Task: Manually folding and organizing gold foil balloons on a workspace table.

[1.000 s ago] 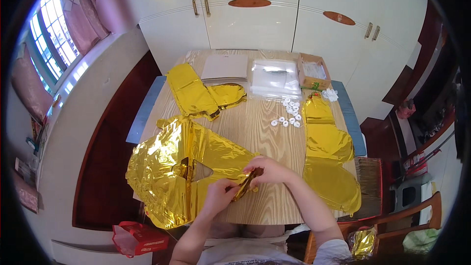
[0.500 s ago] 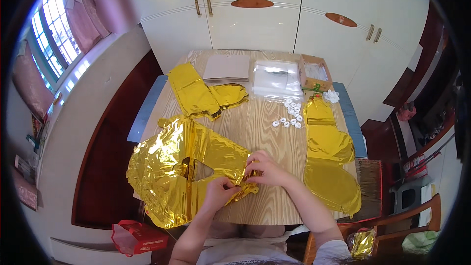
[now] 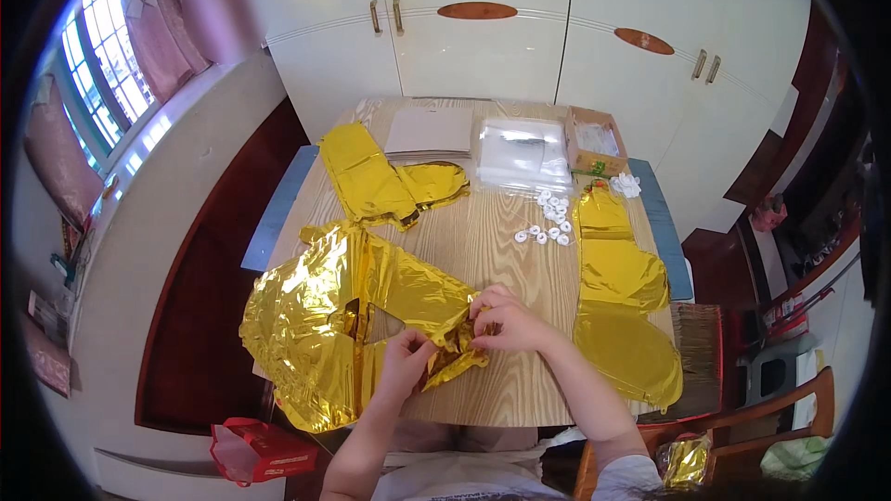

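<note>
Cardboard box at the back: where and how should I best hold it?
I would pinch the right wall of the cardboard box from above and the right, with the right hand once free of the large gold foil. The open top likely lets a thumb go inside, and clear plastic sheets crowd its left side.

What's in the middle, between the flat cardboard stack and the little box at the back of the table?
Clear plastic sheets lie between the cardboard stack and the box, as the head view shows.
</note>
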### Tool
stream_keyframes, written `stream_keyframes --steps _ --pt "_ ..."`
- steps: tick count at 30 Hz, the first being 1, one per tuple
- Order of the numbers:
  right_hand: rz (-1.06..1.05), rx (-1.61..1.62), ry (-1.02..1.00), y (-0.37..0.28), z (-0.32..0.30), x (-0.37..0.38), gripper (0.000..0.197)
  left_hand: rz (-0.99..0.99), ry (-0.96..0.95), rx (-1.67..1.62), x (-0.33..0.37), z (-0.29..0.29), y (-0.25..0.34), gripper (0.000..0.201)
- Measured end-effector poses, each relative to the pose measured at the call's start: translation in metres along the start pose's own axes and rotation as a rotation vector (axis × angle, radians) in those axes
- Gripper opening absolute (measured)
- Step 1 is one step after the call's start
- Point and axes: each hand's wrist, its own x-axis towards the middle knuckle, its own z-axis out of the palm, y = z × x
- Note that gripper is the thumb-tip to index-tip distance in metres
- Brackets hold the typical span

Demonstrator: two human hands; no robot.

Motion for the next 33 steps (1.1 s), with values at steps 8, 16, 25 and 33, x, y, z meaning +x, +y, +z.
stream_keyframes --steps 8,16,25,33 --pt "0.011 -0.107 -0.076 -0.002 -0.001 0.001 0.014 0.084 0.061 -0.022 0.008 -0.003 -0.017 0.016" --pt "0.037 -0.077 -0.165 0.009 0.002 -0.003 0.015 0.522 0.327 0.426 0.008 -0.028 -0.008 0.019" --pt "0.016 -0.045 -0.148 0.013 0.002 -0.004 0.014 0.575 0.705 0.738 0.005 -0.118 0.023 0.023" --pt "0.022 0.018 -0.090 0.018 0.007 -0.004 0.015 0.412 0.928 0.792 0.003 -0.250 -0.015 0.022"
